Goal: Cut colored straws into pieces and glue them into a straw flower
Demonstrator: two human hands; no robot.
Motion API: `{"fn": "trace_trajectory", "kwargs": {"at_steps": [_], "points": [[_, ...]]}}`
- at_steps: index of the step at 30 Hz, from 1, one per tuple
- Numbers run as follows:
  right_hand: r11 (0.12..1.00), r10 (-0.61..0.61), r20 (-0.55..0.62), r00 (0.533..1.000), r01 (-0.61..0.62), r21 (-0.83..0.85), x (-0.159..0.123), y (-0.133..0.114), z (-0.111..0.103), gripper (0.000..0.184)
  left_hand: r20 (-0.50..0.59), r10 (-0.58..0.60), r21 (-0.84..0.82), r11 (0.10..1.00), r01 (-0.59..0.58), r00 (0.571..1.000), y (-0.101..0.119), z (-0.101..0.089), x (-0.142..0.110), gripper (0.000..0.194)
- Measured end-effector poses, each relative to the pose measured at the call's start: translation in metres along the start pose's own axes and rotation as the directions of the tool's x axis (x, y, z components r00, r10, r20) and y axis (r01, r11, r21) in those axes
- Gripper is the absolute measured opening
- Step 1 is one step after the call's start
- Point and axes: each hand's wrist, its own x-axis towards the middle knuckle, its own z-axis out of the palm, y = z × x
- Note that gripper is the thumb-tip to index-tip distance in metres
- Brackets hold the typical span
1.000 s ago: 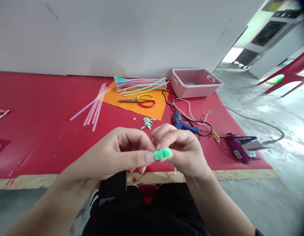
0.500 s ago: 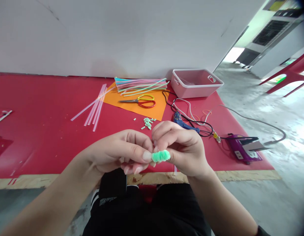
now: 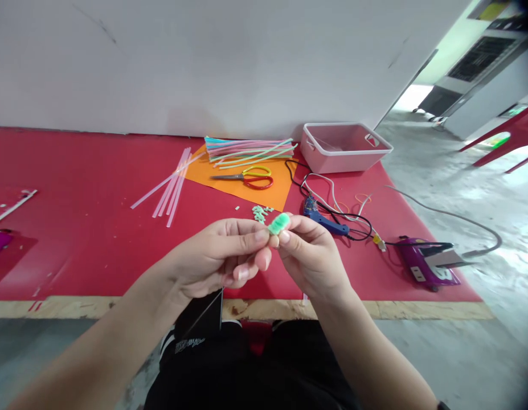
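A short, fuzzy green coil of pipe cleaner [image 3: 279,224] is held up above the near part of the table. My left hand [image 3: 229,250] pinches its left end between thumb and fingers. On the other side my right hand [image 3: 312,250] grips it with thumb and forefinger. Just beyond the hands lies a small heap of cut pale green pieces [image 3: 259,214]. Farther back, scissors [image 3: 246,177] with one yellow and one red handle rest on an orange sheet [image 3: 199,175], below a bundle of coloured pipe cleaners [image 3: 246,150].
Translucent glue sticks [image 3: 172,191] lie left of the orange sheet on the red table [image 3: 97,228]. To the right are a blue glue gun [image 3: 326,221], tangled cables, a pink basket [image 3: 344,162] and a purple power strip [image 3: 426,262]. A white wall rises behind.
Both hands have lifted the green coil a little away from me and tilted it upward. My right fingers have shifted from over the coil to its right side.
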Motion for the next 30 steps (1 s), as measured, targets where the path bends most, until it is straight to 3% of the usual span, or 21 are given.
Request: {"fn": "trace_trajectory", "kwargs": {"at_steps": [3,6,9,12,14,16,19,21,24,30], "points": [[0.995,0.102,-0.094,0.99,-0.101,0.016,-0.001,0.003,-0.008,0.02,-0.047,0.016,-0.055,0.998,-0.018,0.999,-0.006,-0.003,0.003,0.014],[0.994,0.112,-0.167,0.979,-0.113,0.005,-0.006,0.003,-0.021,0.022,-0.106,0.025,-0.066,0.997,-0.032,0.994,-0.012,-0.004,0.007,0.015],[0.973,0.029,-0.205,0.978,-0.075,-0.22,-0.015,0.007,-0.039,0.032,-0.167,0.048,-0.047,0.997,-0.056,0.985,-0.02,-0.008,0.01,0.016],[0.78,-0.125,-0.234,0.964,-0.05,-0.624,-0.029,0.017,-0.065,0.039,-0.25,0.113,-0.019,0.992,-0.122,0.962,-0.032,-0.019,0.015,0.016],[0.68,-0.18,-0.237,0.955,-0.053,-0.731,-0.038,0.024,-0.082,0.038,-0.333,0.169,0.017,0.985,-0.174,0.928,-0.042,-0.029,0.02,0.014],[0.575,-0.229,-0.213,0.95,-0.044,-0.817,-0.045,0.029,-0.094,0.03,-0.46,0.23,0.074,0.972,-0.222,0.858,-0.051,-0.04,0.027,0.014],[0.402,-0.244,-0.073,0.967,0.032,-0.915,-0.048,0.034,-0.098,0.011,-0.536,0.252,0.106,0.967,-0.233,0.806,-0.059,-0.053,0.038,0.008],[0.3,-0.2,0.049,0.978,0.109,-0.948,-0.046,0.036,-0.096,0.014,-0.564,0.265,0.117,0.963,-0.242,0.782,-0.059,-0.059,0.044,0.007],[0.177,-0.136,0.154,0.979,0.177,-0.968,-0.042,0.033,-0.098,0.011,-0.585,0.294,0.157,0.955,-0.25,0.756,-0.048,-0.065,0.047,0.006],[0.012,-0.071,0.164,0.984,0.165,-0.986,-0.044,0.002,-0.13,0.018,-0.606,0.382,0.392,0.907,-0.155,0.698,0.002,-0.089,0.052,0.009]]}}
